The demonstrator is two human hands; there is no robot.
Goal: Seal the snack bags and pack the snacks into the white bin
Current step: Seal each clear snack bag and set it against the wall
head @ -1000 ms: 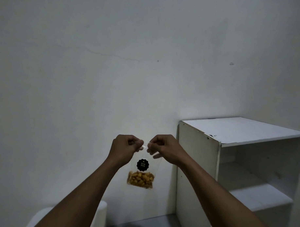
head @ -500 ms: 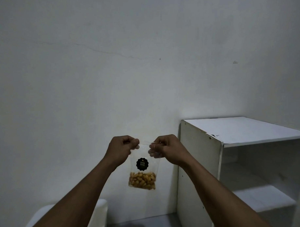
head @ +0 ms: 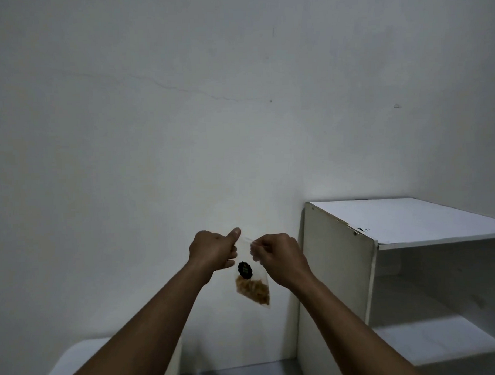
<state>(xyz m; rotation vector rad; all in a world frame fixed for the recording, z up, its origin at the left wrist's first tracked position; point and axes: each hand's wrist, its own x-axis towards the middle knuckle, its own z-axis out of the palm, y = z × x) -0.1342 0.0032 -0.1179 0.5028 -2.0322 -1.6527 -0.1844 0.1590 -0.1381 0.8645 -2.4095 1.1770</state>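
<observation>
Both arms reach out in front of me, and the hands meet low at 6 o'clock against the wall (head: 155, 162). My right hand (head: 281, 257) has its fingers curled and pinches the top edge of the bag (head: 251, 282) between thumb and fingertips. My left hand (head: 212, 250) sits just beside it at its 9 o'clock, fingers curled, with the thumb (head: 236, 233) lifted and pointing to 1 o'clock. I cannot tell whether those curled fingers have any hold on the bag's left edge.

The bag is clear and hangs in the air between and below the hands, tilted so that its bottom corner points to 5 o'clock. A black sticker (head: 245, 270) shows on its front, and the snacks (head: 254, 293) lie heaped in the bottom; they are blurred.

The bin (head: 68, 364) sits at 7 o'clock, well apart from the bag and partly hidden by my left forearm. A white shelf (head: 410, 223) stands at 4 o'clock. A thin crack (head: 198, 92) runs across the wall at 12 o'clock.
</observation>
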